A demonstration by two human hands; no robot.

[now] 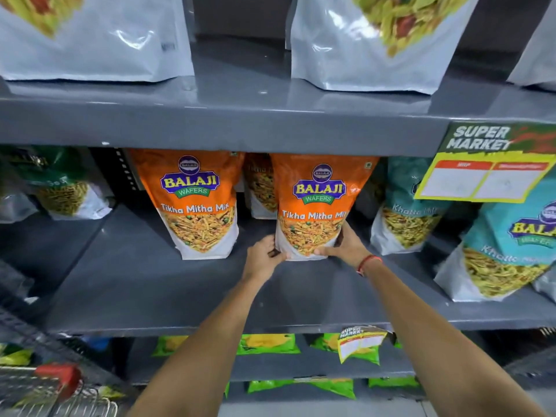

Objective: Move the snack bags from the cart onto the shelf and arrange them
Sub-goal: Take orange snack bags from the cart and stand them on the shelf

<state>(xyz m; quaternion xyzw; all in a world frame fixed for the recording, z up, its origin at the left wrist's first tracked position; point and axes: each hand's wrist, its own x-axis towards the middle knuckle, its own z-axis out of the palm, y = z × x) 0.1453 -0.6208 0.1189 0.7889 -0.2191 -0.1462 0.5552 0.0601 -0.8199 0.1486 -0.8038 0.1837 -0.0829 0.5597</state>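
An orange Balaji Tikha Mitha Mix bag (316, 203) stands upright on the grey middle shelf (168, 290). My left hand (264, 257) grips its lower left corner and my right hand (346, 245) grips its lower right corner. A second orange bag (195, 203) of the same kind stands upright just to the left, apart from my hands. A third orange bag (260, 185) shows partly behind, between the two. The wire cart (54, 389) with a red handle part sits at the bottom left; its contents are mostly out of view.
Teal Balaji bags (403, 212) (508, 254) stand to the right, a green bag (60, 188) to the left. White bags (373, 43) line the upper shelf. A yellow price tag (484, 176) hangs at upper right. Green packets (267, 344) lie on the lower shelves.
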